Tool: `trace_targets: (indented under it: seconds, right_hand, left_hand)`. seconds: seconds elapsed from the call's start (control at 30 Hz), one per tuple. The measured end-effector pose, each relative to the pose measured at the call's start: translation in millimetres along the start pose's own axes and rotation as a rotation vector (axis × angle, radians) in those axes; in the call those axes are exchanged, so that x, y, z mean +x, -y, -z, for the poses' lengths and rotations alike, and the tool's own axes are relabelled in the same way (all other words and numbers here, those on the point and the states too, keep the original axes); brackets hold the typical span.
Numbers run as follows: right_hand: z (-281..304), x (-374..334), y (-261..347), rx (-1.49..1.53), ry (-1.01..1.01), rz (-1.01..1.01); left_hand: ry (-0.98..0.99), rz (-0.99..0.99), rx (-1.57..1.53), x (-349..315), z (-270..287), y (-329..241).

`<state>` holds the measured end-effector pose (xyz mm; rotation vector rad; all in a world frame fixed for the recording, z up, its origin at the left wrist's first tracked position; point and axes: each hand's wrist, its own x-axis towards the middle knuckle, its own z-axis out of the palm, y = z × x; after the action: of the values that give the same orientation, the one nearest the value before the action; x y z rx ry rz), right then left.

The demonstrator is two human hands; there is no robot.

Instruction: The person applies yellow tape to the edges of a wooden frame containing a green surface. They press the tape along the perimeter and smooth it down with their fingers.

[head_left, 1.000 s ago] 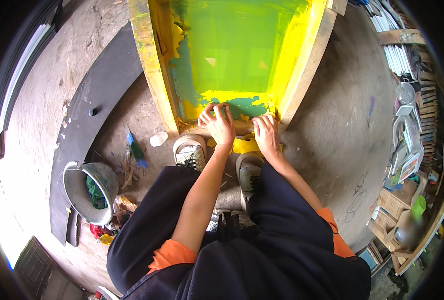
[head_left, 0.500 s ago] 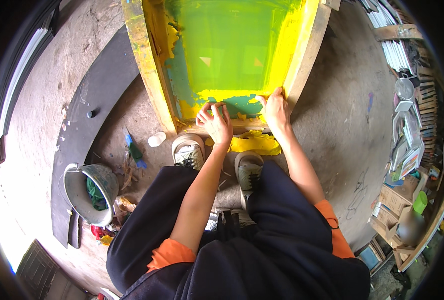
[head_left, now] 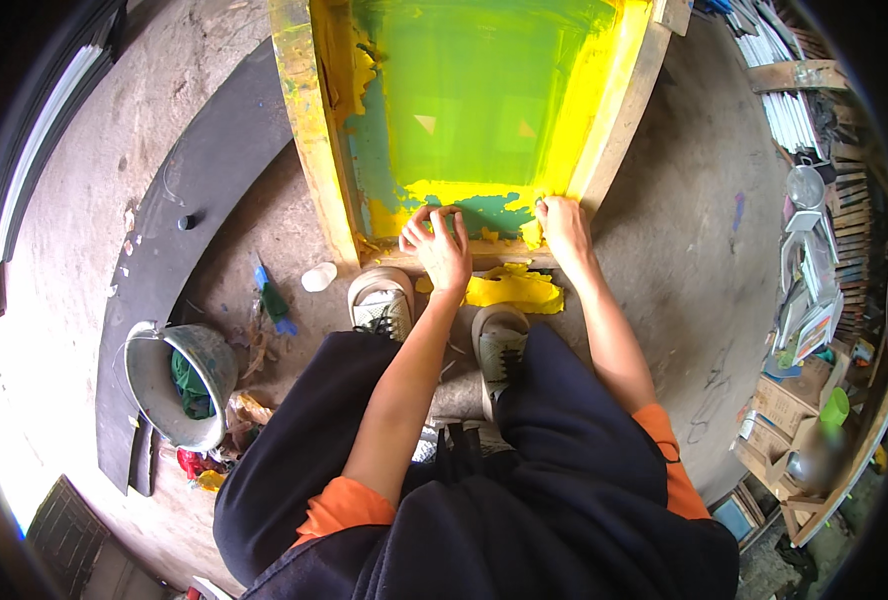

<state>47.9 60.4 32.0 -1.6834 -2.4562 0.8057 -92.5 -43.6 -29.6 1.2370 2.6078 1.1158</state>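
Note:
A wooden-framed printing screen [head_left: 614,130] stands in front of me, its green mesh [head_left: 474,100] smeared with yellow ink round the border. My left hand [head_left: 438,250] rests at the near end of the screen, fingers bent and apart, holding nothing visible. Close to the near right corner, my right hand [head_left: 567,235] is closed, thumb and fingertips pinched at the edge of a yellow-coated film [head_left: 532,234] that hangs down from them. Below the frame, by my shoes, lies a crumpled yellow strip [head_left: 516,290].
To the left, a grey bucket [head_left: 144,375] with green cloth inside lies tilted beside a long black board [head_left: 164,200]. A blue-green tool [head_left: 272,298] and a white cup [head_left: 319,277] lie nearer. Cartons [head_left: 772,410] and stacked goods line the right side.
My right hand has drawn back slightly toward me, and its stretched fingers have closed into a pinch. The left hand keeps its pose. The whole view has shifted slightly.

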Motion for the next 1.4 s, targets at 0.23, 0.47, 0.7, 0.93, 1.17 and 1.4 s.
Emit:
trace_targets:
  seconds: [0.23,0.47,0.7,0.93,1.17,1.4]
  right_hand:
    - [-0.1,-10.6,-4.7,0.047,-0.088,-0.01]
    - [3.1,-12.0,-17.2,0.247,-0.038,-0.024]
    - [10.4,-12.1,-18.7,0.315,-0.008,0.046]
    - [9.2,-10.8,-24.0,0.341,-0.01,0.106]
    - [4.9,-10.3,-31.0,0.269,-0.043,0.157]
    - [8.3,-12.1,-27.1,0.284,-0.031,0.109]
  left_hand:
    - [0.073,-0.372,-0.204,28.8,2.9,-41.6]
    - [0.237,-0.805,-0.039,58.2,-22.0,-66.3]
    - [0.216,-1.005,-0.102,77.1,-31.4,-61.1]
    - [0.197,-0.959,-0.166,78.3,-33.7,-66.2]
    - [0.168,-0.957,-0.163,80.5,-37.1,-64.2]
    - [0.174,-0.793,-0.269,70.7,-35.3,-67.8]
